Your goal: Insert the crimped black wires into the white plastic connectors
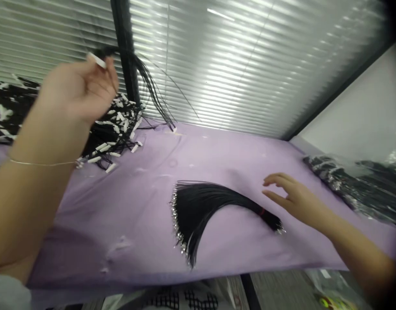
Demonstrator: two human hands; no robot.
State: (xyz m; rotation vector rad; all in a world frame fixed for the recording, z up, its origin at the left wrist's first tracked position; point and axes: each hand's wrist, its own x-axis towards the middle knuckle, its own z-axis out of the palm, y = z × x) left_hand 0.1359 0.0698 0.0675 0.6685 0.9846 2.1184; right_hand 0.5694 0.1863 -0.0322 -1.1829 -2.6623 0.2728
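Note:
Raised at the upper left, my left hand is closed on several thin black cords with white tube-like ends. One white end shows at its fingertips, and the cords trail off to the right, down to the table. My right hand hovers at the right with its fingers apart and nothing in them. Just left of it lies a fanned bundle of black cords, tied with a red band at its narrow end. Small silvery tips line the wide end of this bundle.
A heap of black cords with white ends lies at the left behind my left forearm. Clear plastic bags of black cords rest at the right. Window blinds stand behind the purple tablecloth. Below the front edge is a printed bag.

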